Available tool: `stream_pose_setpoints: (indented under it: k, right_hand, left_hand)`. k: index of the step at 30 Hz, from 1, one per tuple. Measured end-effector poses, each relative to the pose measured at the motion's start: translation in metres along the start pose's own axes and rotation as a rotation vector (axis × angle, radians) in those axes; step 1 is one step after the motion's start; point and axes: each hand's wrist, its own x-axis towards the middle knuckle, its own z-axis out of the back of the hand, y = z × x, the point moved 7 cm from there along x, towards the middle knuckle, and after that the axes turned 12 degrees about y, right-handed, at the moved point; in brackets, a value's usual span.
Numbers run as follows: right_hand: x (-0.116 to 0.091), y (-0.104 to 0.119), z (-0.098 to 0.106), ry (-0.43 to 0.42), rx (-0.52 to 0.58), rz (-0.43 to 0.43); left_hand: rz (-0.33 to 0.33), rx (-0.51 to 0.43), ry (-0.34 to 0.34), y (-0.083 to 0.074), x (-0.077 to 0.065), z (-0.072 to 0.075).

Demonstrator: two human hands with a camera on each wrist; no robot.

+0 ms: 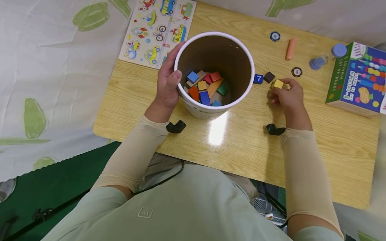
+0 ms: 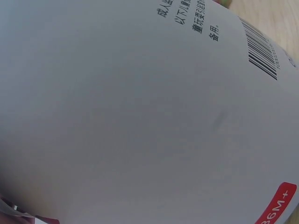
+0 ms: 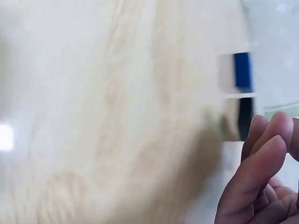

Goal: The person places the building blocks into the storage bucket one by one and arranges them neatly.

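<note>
In the head view, the left hand (image 1: 168, 82) grips a white bucket (image 1: 208, 113) at its left side, with the thumb by the rim. The bucket's printed outer wall (image 2: 149, 112) fills the left wrist view. Inside lie several coloured wooden blocks (image 1: 204, 98). At the right, the right hand (image 1: 291, 97) pinches a yellow block (image 1: 276, 84) above the table; curled fingers (image 3: 261, 163) show in the right wrist view, where that block is not visible. Just left of it, a dark block (image 1: 269, 77) and a blue block (image 1: 258, 79) marked 7 lie side by side.
A picture puzzle board (image 1: 156, 31) lies at the back left of the wooden table (image 1: 241, 147). Toward the right are two round chips (image 1: 297, 72), an orange stick (image 1: 290, 49), a small blue-capped bottle (image 1: 318, 62) and a bead-set box (image 1: 359, 78).
</note>
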Motion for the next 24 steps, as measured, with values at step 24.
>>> stream_pose_setpoints:
  k: [24]
  right_hand:
    - [-0.176, 0.135, -0.143, 0.449, -0.018, 0.655]
  left_hand:
    - [-0.024, -0.008, 0.015, -0.009, -0.001, -0.002]
